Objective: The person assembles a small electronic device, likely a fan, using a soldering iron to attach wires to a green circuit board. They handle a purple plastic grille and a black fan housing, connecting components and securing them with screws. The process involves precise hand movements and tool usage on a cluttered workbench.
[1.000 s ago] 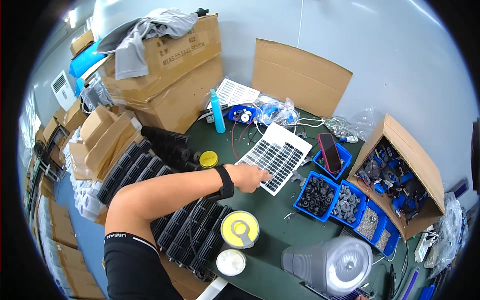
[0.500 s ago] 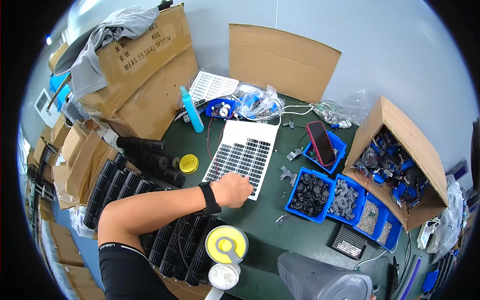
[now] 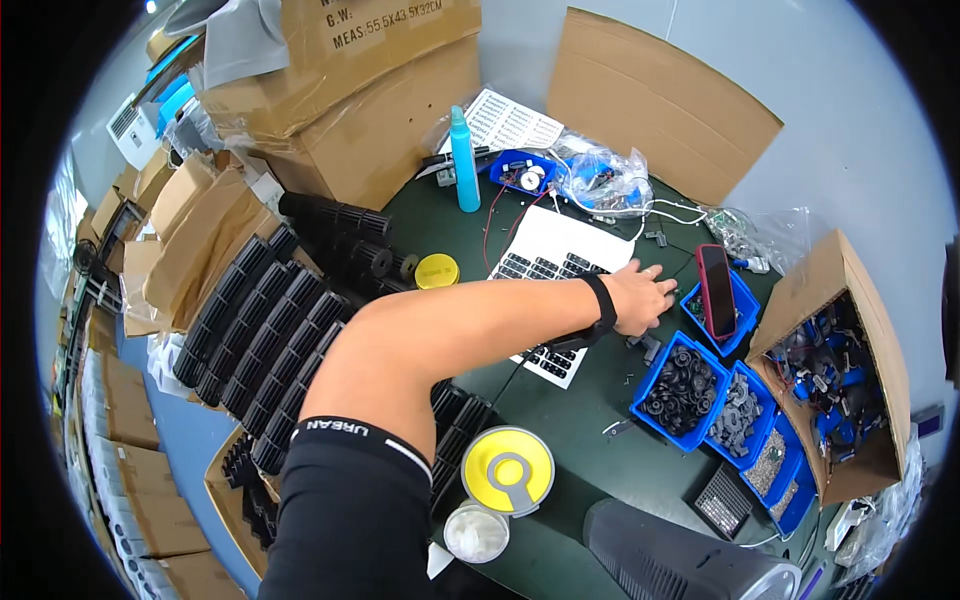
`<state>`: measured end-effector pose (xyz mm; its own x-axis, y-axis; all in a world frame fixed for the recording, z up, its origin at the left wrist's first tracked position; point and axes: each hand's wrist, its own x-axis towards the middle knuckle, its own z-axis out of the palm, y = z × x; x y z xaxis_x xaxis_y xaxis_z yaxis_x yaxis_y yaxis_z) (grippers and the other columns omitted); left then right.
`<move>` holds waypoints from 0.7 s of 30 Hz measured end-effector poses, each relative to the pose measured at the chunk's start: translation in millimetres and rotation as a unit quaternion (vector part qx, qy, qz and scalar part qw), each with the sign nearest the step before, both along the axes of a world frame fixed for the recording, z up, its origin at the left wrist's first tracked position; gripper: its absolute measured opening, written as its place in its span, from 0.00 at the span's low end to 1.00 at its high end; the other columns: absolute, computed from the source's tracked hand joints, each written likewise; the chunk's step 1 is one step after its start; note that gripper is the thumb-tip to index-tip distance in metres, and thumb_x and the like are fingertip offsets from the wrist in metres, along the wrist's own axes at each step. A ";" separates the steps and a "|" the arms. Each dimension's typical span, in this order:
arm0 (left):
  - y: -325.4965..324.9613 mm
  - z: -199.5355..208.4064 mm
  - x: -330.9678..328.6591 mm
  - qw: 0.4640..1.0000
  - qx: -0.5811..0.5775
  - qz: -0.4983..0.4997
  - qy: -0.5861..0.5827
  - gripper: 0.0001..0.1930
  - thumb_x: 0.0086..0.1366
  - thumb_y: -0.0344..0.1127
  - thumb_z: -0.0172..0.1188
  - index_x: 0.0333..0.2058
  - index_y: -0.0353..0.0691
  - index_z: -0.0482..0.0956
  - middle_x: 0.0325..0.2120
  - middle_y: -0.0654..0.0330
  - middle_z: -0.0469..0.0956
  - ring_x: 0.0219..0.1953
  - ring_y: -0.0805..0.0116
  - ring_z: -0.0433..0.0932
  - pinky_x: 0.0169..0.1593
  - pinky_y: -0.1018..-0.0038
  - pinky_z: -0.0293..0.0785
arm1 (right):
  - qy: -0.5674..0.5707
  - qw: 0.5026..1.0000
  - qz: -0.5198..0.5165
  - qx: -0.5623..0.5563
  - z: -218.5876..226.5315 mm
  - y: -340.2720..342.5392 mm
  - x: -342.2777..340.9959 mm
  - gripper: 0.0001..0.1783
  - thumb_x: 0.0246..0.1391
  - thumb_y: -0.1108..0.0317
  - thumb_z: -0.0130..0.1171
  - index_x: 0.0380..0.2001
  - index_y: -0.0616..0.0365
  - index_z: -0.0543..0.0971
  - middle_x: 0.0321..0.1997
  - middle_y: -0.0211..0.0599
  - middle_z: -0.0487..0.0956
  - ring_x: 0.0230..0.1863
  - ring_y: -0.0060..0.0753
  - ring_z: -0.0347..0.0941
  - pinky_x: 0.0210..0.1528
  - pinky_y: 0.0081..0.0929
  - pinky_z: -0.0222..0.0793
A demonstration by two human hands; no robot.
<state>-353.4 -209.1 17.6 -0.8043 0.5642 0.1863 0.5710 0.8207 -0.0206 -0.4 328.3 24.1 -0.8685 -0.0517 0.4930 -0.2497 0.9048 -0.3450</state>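
White sheet of black labels (image 3: 572, 240) lies on the green tabletop (image 3: 590, 450) beneath my forearm (image 3: 500, 318); dragging my arm could shift it, and reaching further right could topple the phone (image 3: 717, 292) on the blue bin (image 3: 748, 312). My left hand (image 3: 640, 298) spreads open beside the sheet, seemingly empty; my right hand is out of view.

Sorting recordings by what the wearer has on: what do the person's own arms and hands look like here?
The left hand is ungloved, with a black wristband behind it. The short black sleeve carries white lettering and a white stripe near its hem. The right hand is out of view.
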 end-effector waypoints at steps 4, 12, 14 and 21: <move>17.1 52.8 -13.0 0.980 -0.028 0.065 -0.185 0.28 0.71 0.42 0.62 0.66 0.36 0.73 0.69 0.45 0.69 0.71 0.43 0.68 0.68 0.52 0.68 | 0.002 1.000 -0.015 0.017 2.1 -1.4 -1.5 0.07 0.62 0.78 0.66 0.43 0.65 0.84 0.37 0.52 0.79 0.35 0.55 0.75 0.39 0.47 0.73; 15.4 -25.7 -28.3 0.996 0.083 0.022 0.019 0.23 0.70 0.42 0.60 0.61 0.39 0.80 0.61 0.47 0.80 0.69 0.42 0.72 0.68 0.42 0.64 | 0.005 0.999 -0.018 0.027 1.5 -0.3 -4.4 0.06 0.62 0.78 0.67 0.42 0.64 0.84 0.36 0.51 0.79 0.34 0.55 0.75 0.38 0.47 0.73; 24.5 3.4 -32.7 0.991 0.060 0.055 -0.101 0.10 0.66 0.36 0.62 0.42 0.40 0.87 0.41 0.50 0.87 0.53 0.45 0.83 0.58 0.50 0.72 | 0.006 0.999 -0.031 0.035 3.0 1.1 2.5 0.06 0.61 0.78 0.67 0.42 0.64 0.84 0.36 0.51 0.80 0.34 0.55 0.74 0.38 0.47 0.73; 7.6 -5.4 -18.5 0.965 0.255 0.058 -0.010 0.17 0.59 0.25 0.68 0.48 0.38 0.80 0.38 0.49 0.85 0.47 0.44 0.82 0.53 0.52 0.74 | 0.011 0.999 -0.031 0.034 0.3 3.1 8.6 0.06 0.61 0.79 0.68 0.41 0.63 0.84 0.35 0.50 0.80 0.33 0.54 0.74 0.37 0.46 0.73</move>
<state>-371.9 -201.5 12.2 -0.8628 0.3085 0.4006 0.4706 0.7796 0.4131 8.2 331.3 24.4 -0.8598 -0.0323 0.5096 -0.1998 0.9397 -0.2776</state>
